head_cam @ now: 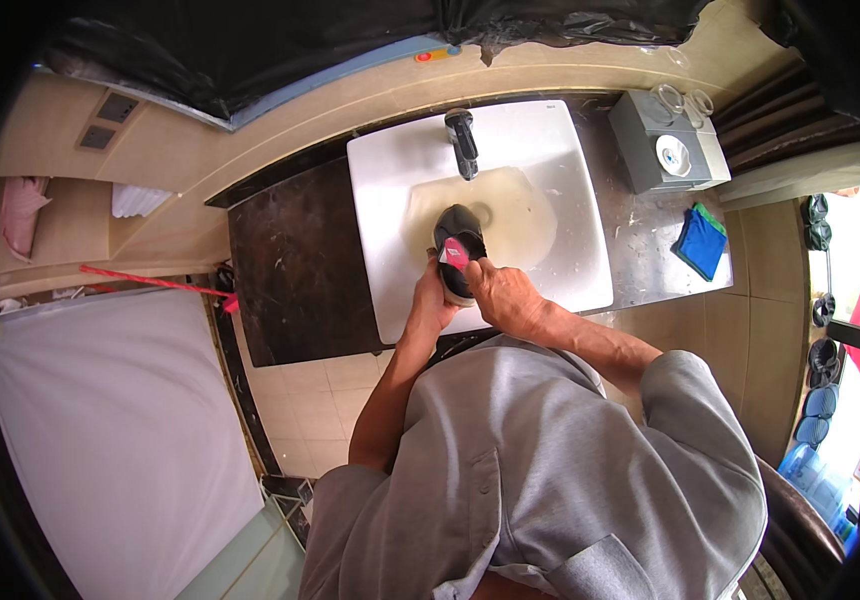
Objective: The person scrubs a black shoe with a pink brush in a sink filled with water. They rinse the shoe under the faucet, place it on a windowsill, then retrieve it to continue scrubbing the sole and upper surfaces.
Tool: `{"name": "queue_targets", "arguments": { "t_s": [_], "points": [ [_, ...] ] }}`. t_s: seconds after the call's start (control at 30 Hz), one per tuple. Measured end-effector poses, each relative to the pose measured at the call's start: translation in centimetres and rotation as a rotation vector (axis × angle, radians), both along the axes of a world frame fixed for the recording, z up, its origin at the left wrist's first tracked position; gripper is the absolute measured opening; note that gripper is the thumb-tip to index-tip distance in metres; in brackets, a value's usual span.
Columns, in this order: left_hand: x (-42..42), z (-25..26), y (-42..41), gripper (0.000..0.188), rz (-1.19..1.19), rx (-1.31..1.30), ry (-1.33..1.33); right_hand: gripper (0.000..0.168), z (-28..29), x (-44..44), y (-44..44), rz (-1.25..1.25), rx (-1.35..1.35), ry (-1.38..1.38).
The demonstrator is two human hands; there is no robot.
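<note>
Over the white ceramic sink (587, 247), my left hand (430, 296) grips a dark shoe (460, 221) by its left side and heel, toe pointing at the faucet. My right hand (508, 296) is closed at the shoe's right edge, by its opening; whether it holds some small thing there is hidden by the fingers. Inside the shoe shows a pink patch (454, 253). Cloudy yellowish water (523, 217) stands in the basin beneath. The black faucet (464, 142) is just beyond the toe.
The sink sits on a dark stone counter (295, 262). To its right are a grey box (643, 142) with a small white dish (674, 156) on it, and a folded blue cloth (701, 244). Black plastic sheeting (325, 45) hangs beyond. A red rod (152, 277) reaches towards the counter's left edge.
</note>
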State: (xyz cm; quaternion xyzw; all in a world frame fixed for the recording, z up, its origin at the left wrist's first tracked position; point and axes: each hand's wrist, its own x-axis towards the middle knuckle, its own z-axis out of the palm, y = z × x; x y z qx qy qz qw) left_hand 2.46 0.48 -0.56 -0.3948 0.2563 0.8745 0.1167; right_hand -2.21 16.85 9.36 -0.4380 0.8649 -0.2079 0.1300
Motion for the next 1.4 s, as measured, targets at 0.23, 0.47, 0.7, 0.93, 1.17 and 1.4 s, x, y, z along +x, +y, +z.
{"name": "queue_targets", "arguments": {
  "t_s": [0.23,0.47,0.7,0.93,1.17,1.4],
  "points": [
    [-0.2,2.9,1.1,0.052,-0.102,-0.083,-0.054,0.018,-5.3,-3.7,-3.6,-0.201,0.126,0.039],
    [-0.1,2.4,0.6,0.053,-0.122,-0.108,0.009,0.02,-5.7,-4.0,-2.6,-0.177,-0.04,0.019],
    [0.2,2.3,0.8,0.042,-0.005,-0.045,-0.051,0.021,-2.3,-0.5,-0.9,-0.032,0.08,0.102],
    [0.2,0.5,0.5,0.046,-0.018,-0.139,0.011,0.018,-5.8,-3.8,-3.8,-0.196,0.165,0.082],
    [0.6,0.1,0.1,0.052,0.006,-0.195,0.051,0.015,-2.6,-4.0,-0.3,-0.081,0.207,-0.037],
    [0.6,1.9,0.8,0.047,0.029,-0.211,-0.021,0.015,2.5,-0.4,2.6,0.037,0.139,0.017]
  ]
}}
